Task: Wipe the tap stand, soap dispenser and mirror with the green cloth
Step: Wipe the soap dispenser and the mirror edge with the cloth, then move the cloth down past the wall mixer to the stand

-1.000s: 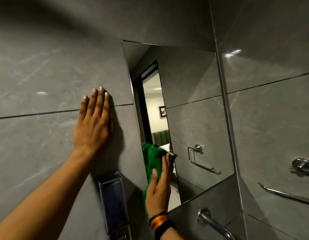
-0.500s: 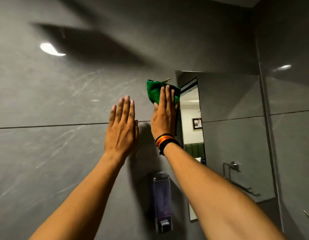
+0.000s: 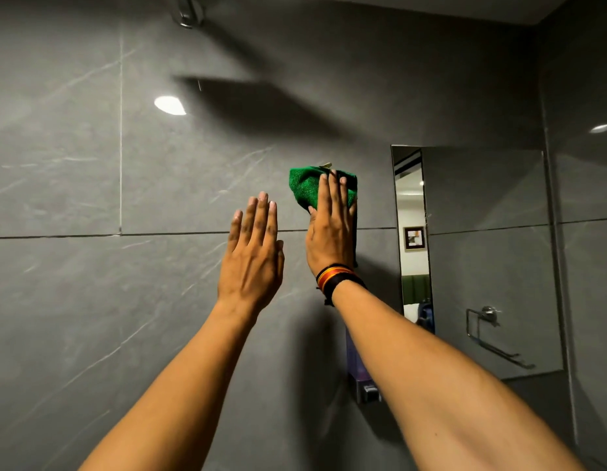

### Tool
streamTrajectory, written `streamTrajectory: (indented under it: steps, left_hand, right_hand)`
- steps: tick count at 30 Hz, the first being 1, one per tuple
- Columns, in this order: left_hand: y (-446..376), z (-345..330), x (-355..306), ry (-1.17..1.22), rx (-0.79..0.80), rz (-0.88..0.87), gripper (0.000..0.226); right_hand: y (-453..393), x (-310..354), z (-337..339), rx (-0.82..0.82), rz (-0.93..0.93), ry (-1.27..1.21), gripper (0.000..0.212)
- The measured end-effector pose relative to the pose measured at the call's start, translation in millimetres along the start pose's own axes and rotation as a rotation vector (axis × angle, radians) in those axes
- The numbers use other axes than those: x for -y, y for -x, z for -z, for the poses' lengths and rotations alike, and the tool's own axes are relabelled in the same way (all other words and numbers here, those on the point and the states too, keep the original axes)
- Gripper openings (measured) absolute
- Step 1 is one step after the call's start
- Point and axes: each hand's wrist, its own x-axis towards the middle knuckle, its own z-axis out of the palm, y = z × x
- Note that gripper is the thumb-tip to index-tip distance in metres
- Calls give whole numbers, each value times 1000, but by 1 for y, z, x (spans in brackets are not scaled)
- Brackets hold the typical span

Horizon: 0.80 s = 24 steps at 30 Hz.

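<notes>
My right hand (image 3: 331,229) presses the folded green cloth (image 3: 303,186) flat against the grey wall tile, left of the mirror (image 3: 482,260) and apart from it. My left hand (image 3: 252,258) lies flat on the wall beside it, fingers together and holding nothing. The soap dispenser (image 3: 361,379), a bluish clear box with a metal nozzle, hangs on the wall below the cloth, mostly hidden behind my right forearm. The tap stand is out of view.
A metal fitting (image 3: 188,11) juts from the wall at the top. The mirror reflects a towel ring (image 3: 485,321) and a doorway. A second tiled wall (image 3: 587,232) meets this one at the right, just past the mirror.
My right hand carried the cloth up from the mirror's lower left part to its top corner, then left onto the wall. The view tilted upward, and the tap dropped out of sight.
</notes>
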Motion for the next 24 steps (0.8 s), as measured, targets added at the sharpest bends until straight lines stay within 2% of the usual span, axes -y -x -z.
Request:
streamTrajectory:
  steps: [7, 12, 18, 24]
  left_hand:
    - [33, 4, 1, 5, 55, 33, 66]
    - [105, -22, -10, 6, 210, 79, 66]
    - [283, -64, -45, 52, 571, 123, 66]
    - [490, -79, -89, 114, 867, 171, 66]
  right_hand:
    - [37, 12, 0, 73, -33, -13, 59]
    - [108, 2, -19, 197, -73, -25, 59]
    - [305, -35, -39, 497, -185, -19, 59]
    - [536, -71, -10, 846, -366, -19, 60]
